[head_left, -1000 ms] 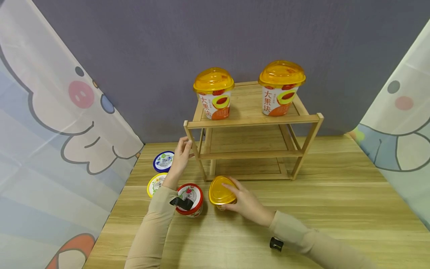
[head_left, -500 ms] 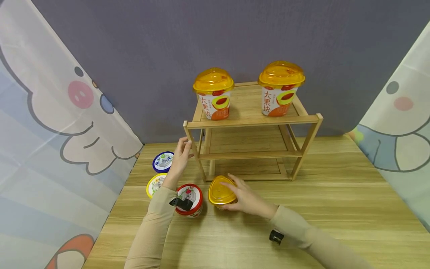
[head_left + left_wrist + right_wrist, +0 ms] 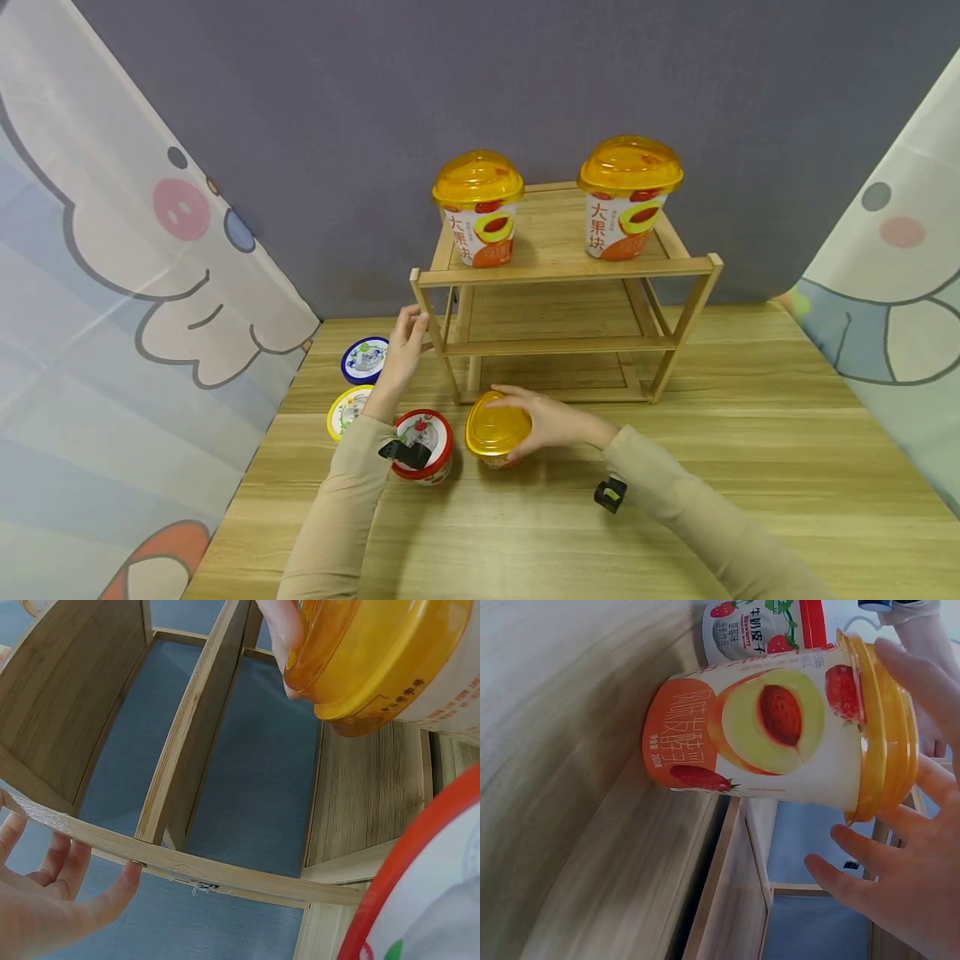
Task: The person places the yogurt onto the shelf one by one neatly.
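Note:
My left hand (image 3: 402, 342) grips the left upright of a wooden shelf rack (image 3: 562, 343), its thumb (image 3: 116, 894) pressed against the wood in the left wrist view. Low in front of the rack, a fruit yogurt cup (image 3: 498, 429) with a yellow domed lid stands upright on the table. My right hand (image 3: 551, 419) spans that lid from the right, thumb in front and fingers behind. In the right wrist view, the cup's peach picture (image 3: 776, 720) is exposed, and two fingers (image 3: 847, 885) stay off the cup. Left of it stands a red-rimmed tub (image 3: 427, 475), partly behind the left wrist camera.
Two similar yogurt cups, one left (image 3: 480, 208) and one right (image 3: 628, 200), stand on the rack's top shelf. A blue-rimmed tub (image 3: 365, 360) and a yellow-rimmed tub (image 3: 345, 410) sit left of my left forearm. Printed curtains (image 3: 150, 350) flank the wooden table (image 3: 750, 433).
My right hand has shifted slightly round the lid, its fingers now further over the back and the forearm higher. The lid has turned a little. My left hand has stayed put.

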Tool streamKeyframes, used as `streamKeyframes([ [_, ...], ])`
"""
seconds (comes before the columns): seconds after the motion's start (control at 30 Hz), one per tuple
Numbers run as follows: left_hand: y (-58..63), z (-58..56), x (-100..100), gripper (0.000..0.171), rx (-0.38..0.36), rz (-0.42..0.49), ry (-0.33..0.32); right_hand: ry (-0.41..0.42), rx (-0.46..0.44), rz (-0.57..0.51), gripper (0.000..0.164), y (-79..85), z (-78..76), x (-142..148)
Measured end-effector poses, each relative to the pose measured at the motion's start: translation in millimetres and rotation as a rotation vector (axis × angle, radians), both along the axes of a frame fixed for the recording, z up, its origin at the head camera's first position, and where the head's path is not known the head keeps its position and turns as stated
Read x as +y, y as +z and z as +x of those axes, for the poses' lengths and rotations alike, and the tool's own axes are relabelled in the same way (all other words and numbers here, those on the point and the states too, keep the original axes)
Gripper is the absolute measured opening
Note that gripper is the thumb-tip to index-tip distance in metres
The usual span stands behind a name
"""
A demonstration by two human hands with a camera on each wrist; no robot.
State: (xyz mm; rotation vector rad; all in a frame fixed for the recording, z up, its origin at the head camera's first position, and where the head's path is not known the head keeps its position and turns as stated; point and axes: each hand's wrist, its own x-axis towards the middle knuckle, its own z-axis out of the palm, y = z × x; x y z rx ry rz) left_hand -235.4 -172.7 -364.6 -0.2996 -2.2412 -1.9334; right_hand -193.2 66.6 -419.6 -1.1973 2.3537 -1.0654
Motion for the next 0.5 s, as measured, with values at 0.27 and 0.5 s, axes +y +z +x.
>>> streamKeyframes([
  [0.27, -8.5, -2.2, -4, 0.037, 0.112, 0.024, -0.037, -0.018, -0.011, -0.024, 0.069, -4.8, -0.4, 0],
  [0.5, -4.2, -1.1, -2, 0.034, 0.045, 0.002, -0.01, -0.088, -0.046, -0.045, 0.069, -11.7, 7.0, -2],
])
